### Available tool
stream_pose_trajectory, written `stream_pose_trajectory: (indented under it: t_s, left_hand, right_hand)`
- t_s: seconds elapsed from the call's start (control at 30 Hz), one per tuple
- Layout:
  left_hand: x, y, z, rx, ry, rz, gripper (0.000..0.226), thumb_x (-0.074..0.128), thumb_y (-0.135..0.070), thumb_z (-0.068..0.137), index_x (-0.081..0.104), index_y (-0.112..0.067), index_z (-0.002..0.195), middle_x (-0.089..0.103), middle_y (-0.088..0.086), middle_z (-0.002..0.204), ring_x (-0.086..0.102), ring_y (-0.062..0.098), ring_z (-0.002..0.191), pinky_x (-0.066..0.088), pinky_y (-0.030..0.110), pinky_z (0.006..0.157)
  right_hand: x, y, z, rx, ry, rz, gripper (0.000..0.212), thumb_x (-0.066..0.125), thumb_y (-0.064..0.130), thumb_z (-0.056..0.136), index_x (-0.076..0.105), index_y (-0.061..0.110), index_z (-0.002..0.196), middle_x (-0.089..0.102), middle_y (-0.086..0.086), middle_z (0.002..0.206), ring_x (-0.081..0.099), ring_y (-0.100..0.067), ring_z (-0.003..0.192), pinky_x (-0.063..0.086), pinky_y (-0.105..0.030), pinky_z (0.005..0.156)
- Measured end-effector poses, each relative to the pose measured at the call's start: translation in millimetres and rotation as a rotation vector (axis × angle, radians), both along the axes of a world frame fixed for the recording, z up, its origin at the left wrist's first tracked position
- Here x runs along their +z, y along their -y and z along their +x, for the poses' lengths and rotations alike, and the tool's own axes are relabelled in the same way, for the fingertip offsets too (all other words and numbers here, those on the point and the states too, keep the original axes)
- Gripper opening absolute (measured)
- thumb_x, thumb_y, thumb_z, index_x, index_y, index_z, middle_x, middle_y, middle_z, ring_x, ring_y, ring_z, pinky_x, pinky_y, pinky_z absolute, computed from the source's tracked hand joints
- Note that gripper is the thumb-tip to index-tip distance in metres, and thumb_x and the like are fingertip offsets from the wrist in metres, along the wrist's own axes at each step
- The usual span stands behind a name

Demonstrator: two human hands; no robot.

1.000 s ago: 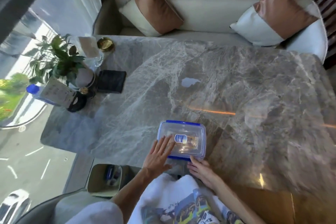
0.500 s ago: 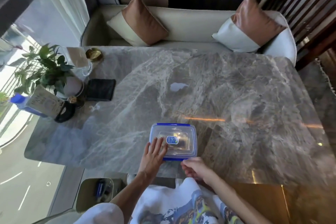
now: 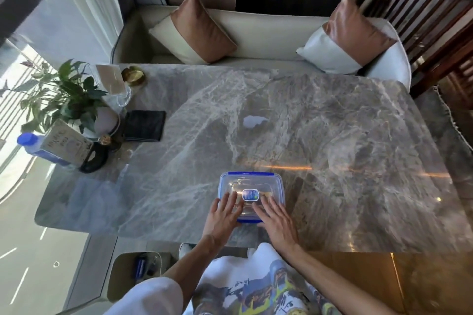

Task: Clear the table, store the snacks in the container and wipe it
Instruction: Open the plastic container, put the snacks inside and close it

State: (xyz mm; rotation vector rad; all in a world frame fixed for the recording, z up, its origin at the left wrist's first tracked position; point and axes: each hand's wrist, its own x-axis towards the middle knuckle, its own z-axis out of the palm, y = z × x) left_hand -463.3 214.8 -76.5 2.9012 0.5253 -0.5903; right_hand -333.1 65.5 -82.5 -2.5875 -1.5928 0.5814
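Head view: container (image 3: pixel 251 193) sits lidded at the bench (image 3: pixel 332 135) near edge. Left hand (image 3: pixel 223 215) and right hand (image 3: pixel 275 217) press flat on its lid, each grip wide, holding nothing. Risk: uneven pressure leaves a clip unlatched.

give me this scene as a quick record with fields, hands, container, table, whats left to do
container: clear plastic box with blue-rimmed lid, lid on, near table edge
left hand: left hand flat on lid
right hand: right hand flat on lid
table: grey marble tabletop, pale smear at centre
cloth: dark folded cloth, untouched, far left by the potted green plant
left to do: probably wiping
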Motion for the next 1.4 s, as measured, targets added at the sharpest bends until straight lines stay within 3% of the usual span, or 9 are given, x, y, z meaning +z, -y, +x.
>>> stream_pose_trajectory:
  t_s: [0.27, 0.43, 0.6, 0.7, 0.8, 0.9, 1.03, 1.17, 1.4]
  left_hand:
    - [-3, 4, 6, 0.040, -0.056, -0.019, 0.068, 0.044, -0.030, 0.097, 0.004, -0.020, 0.151, -0.002, 0.010, 0.161, 0.002, 0.033, 0.148, 0.014, 0.051, 0.119]
    - [14, 15, 9, 0.307, 0.119, -0.084, 0.096, 0.048, 0.004, 0.080, -0.009, -0.028, 0.150, -0.020, 0.002, 0.158, -0.019, 0.028, 0.145, -0.009, 0.058, 0.116]
    - [20, 46, 20, 1.382, 0.431, -0.574, 0.098, 0.070, -0.028, 0.077, 0.006, -0.005, 0.148, 0.025, 0.023, 0.151, 0.027, 0.039, 0.138, 0.027, 0.046, 0.113]
    - [32, 60, 33, 1.782, 0.491, -1.122, 0.064, 0.066, -0.023, 0.086, 0.028, -0.010, 0.135, 0.056, 0.011, 0.115, 0.058, 0.024, 0.092, 0.057, 0.034, 0.063]
    - [29, 58, 40, 1.639, 0.646, -1.267, 0.035, 0.057, -0.017, 0.092, 0.044, -0.021, 0.124, 0.065, 0.002, 0.102, 0.058, 0.013, 0.079, 0.045, 0.025, 0.054]
    - [18, 45, 45, 1.551, 0.691, -1.186, 0.043, 0.061, -0.001, 0.085, 0.053, -0.015, 0.125, 0.069, 0.006, 0.095, 0.062, 0.016, 0.071, 0.050, 0.024, 0.055]
    - [15, 29, 48, 1.403, 0.554, -1.020, 0.058, 0.059, 0.003, 0.080, 0.052, -0.018, 0.133, 0.068, 0.010, 0.089, 0.058, 0.016, 0.068, 0.050, 0.027, 0.064]
    - [11, 27, 56, 1.288, 0.513, -1.002, 0.063, 0.057, 0.006, 0.080, 0.049, -0.020, 0.137, 0.069, 0.009, 0.105, 0.062, 0.017, 0.084, 0.053, 0.030, 0.079]
    - [7, 35, 55, 1.245, 0.555, -1.073, 0.065, 0.071, -0.013, 0.071, 0.050, -0.016, 0.132, 0.069, 0.009, 0.101, 0.069, 0.026, 0.087, 0.058, 0.047, 0.080]
  right_hand:
    - [5, -9, 7, 0.023, 0.065, 0.012, 0.063, 0.085, 0.037, 0.061, 0.064, 0.027, 0.119, 0.068, -0.005, 0.121, 0.064, -0.027, 0.111, 0.056, -0.037, 0.088]
    - [39, -48, 48, 0.002, -0.036, 0.171, 0.046, 0.046, 0.044, 0.092, 0.052, 0.022, 0.132, 0.061, 0.000, 0.129, 0.058, -0.017, 0.116, 0.043, -0.034, 0.102]
    - [40, -97, 90, -0.191, -0.402, -0.116, 0.069, 0.039, 0.049, 0.095, 0.014, 0.019, 0.151, 0.015, -0.002, 0.160, 0.015, -0.022, 0.147, 0.015, -0.039, 0.120]
    - [34, -96, 86, -0.290, -0.542, -0.177, 0.063, 0.041, 0.046, 0.095, 0.027, 0.015, 0.148, 0.032, -0.008, 0.154, 0.032, -0.025, 0.141, 0.027, -0.037, 0.114]
    - [13, -70, 91, -0.403, -0.534, -0.096, 0.031, 0.048, 0.038, 0.089, 0.065, 0.022, 0.110, 0.069, -0.006, 0.110, 0.064, -0.027, 0.104, 0.048, -0.035, 0.090]
    - [-3, -24, 81, -0.621, -0.698, -0.011, 0.012, 0.059, 0.013, 0.082, 0.070, 0.017, 0.080, 0.066, -0.001, 0.075, 0.062, -0.020, 0.072, 0.051, -0.030, 0.070]
    - [-14, 14, 67, -0.812, -0.871, 0.070, 0.029, 0.068, 0.008, 0.080, 0.069, 0.007, 0.109, 0.072, -0.008, 0.098, 0.068, -0.019, 0.086, 0.055, -0.037, 0.087]
    - [-51, 30, 69, -0.906, -0.862, 0.095, 0.030, 0.073, 0.014, 0.076, 0.071, 0.013, 0.106, 0.075, -0.005, 0.098, 0.071, -0.021, 0.085, 0.056, -0.047, 0.086]
    - [-2, 27, 53, -0.998, -0.902, 0.124, 0.028, 0.064, 0.017, 0.087, 0.063, 0.011, 0.114, 0.068, -0.001, 0.101, 0.068, -0.021, 0.092, 0.055, -0.036, 0.084]
